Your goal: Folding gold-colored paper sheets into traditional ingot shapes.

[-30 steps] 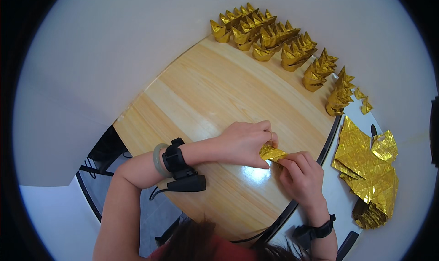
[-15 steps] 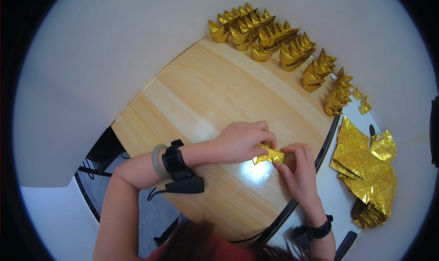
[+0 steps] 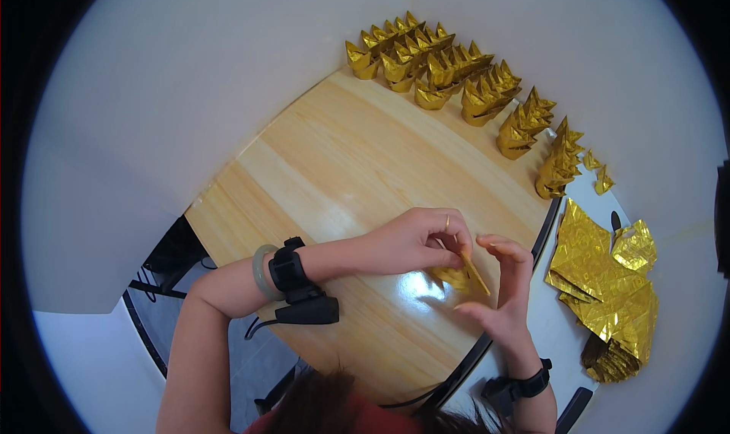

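Note:
Near the right edge of the wooden table (image 3: 342, 160), my left hand (image 3: 430, 240) pinches a small folded piece of gold foil paper (image 3: 477, 276) between thumb and fingers. The piece is turned with a narrow edge showing, and part of it is blurred or behind the fingers. Just to its right, my right hand (image 3: 508, 293) is open, thumb and fingers spread apart and holding nothing. Flat gold foil sheets (image 3: 604, 282) lie in an overlapping pile to the right of that hand.
Rows of nested, pointed gold paper ingots (image 3: 479, 99) line the table's far right side. Two small gold pieces (image 3: 603, 181) lie beyond them on a white surface (image 3: 536, 324) adjoining the table. A pale wall (image 3: 228, 69) rises behind the table.
My right hand has let go of the gold foil paper and opened. My left hand has tilted the paper from lying flat to edge-on, moving slightly right.

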A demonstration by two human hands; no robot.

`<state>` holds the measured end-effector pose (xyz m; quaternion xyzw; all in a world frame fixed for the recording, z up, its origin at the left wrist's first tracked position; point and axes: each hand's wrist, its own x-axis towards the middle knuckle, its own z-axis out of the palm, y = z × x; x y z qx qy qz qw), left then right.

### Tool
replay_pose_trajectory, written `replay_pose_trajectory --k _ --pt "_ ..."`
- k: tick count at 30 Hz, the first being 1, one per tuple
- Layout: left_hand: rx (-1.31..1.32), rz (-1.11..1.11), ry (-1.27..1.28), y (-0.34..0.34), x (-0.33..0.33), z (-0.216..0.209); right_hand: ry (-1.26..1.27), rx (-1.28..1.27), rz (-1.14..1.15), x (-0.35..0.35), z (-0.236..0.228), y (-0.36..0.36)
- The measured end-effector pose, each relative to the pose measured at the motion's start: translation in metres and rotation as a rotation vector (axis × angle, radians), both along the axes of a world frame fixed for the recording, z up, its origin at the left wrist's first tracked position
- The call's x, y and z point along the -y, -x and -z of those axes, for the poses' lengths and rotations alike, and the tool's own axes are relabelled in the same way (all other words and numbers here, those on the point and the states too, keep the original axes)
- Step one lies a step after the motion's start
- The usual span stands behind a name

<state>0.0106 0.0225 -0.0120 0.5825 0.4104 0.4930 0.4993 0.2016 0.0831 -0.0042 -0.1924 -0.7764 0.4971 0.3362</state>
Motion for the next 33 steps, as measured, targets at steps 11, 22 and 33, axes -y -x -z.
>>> replay_pose_trajectory --k 11,22,33 --pt "-0.454 -0.063 -0.336 0.026 -0.01 0.011 -0.719 0.186 -0.062 -0.018 0.001 -0.009" --pt "-0.789 0.08 -0.452 0.031 -0.008 0.005 -0.402 0.419 -0.187 -0.051 0.001 -0.039" --pt "-0.753 0.068 -0.449 0.033 -0.009 0.015 0.037 0.445 -0.064 -0.031 -0.015 -0.028"
